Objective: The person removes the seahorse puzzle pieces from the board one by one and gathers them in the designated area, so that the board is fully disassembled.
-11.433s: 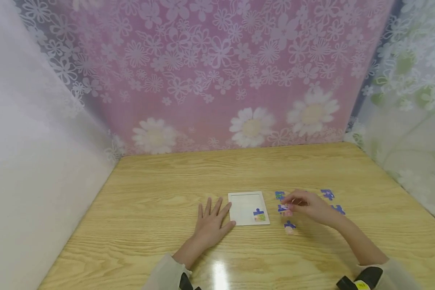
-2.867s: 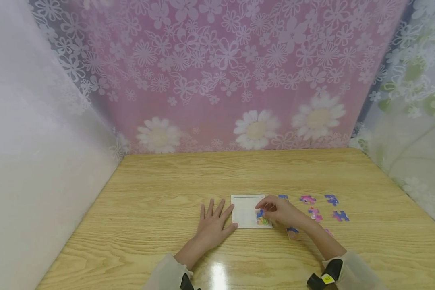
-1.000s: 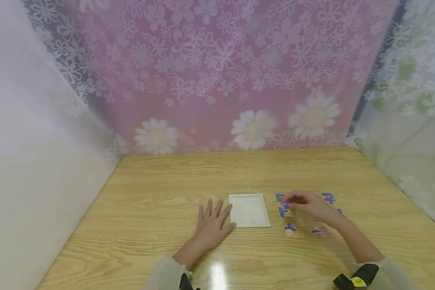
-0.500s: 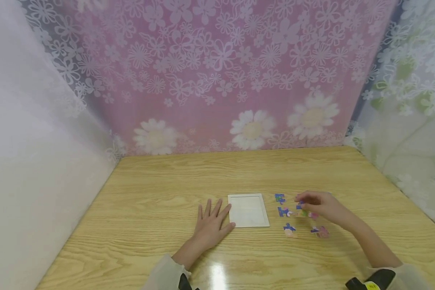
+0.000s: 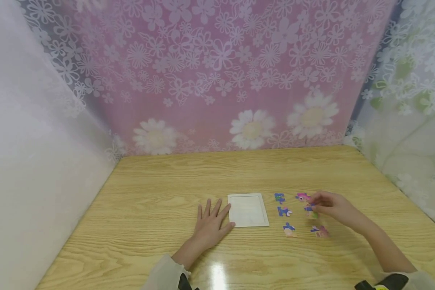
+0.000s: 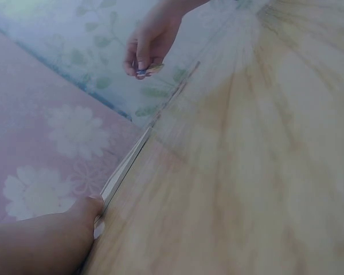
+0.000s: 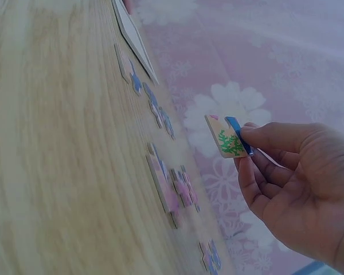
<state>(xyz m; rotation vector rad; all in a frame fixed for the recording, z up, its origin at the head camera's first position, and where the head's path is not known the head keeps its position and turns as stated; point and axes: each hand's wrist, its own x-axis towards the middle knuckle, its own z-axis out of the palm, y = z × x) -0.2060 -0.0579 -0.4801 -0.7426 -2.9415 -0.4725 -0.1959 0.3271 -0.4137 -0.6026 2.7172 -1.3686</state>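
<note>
My left hand [image 5: 209,225] lies flat with spread fingers on the table, its thumb and index fingertips at the left edge of a white square puzzle tray [image 5: 248,224]. In the left wrist view the thumb meets the tray's [image 6: 126,169] edge. My right hand [image 5: 333,205] pinches a puzzle piece [image 7: 228,139], peach with green seaweed and a blue side, between thumb and fingers. It hovers above the loose pieces at the right. Below and around it lie a pink piece with an eye [image 5: 303,197] and a pink-and-blue piece [image 5: 320,231].
Between tray and right hand lie a blue-green piece [image 5: 279,197], a blue piece [image 5: 284,211] and a blue-peach piece [image 5: 289,229]. The wooden table [image 5: 148,193] is bounded by a pink flowered curtain [image 5: 203,80] behind and pale walls at both sides.
The seaweed piece, earlier in the tray's lower right corner, has been lifted out and carried rightward by my right hand, passing over the loose pieces. My left hand has stayed put.
</note>
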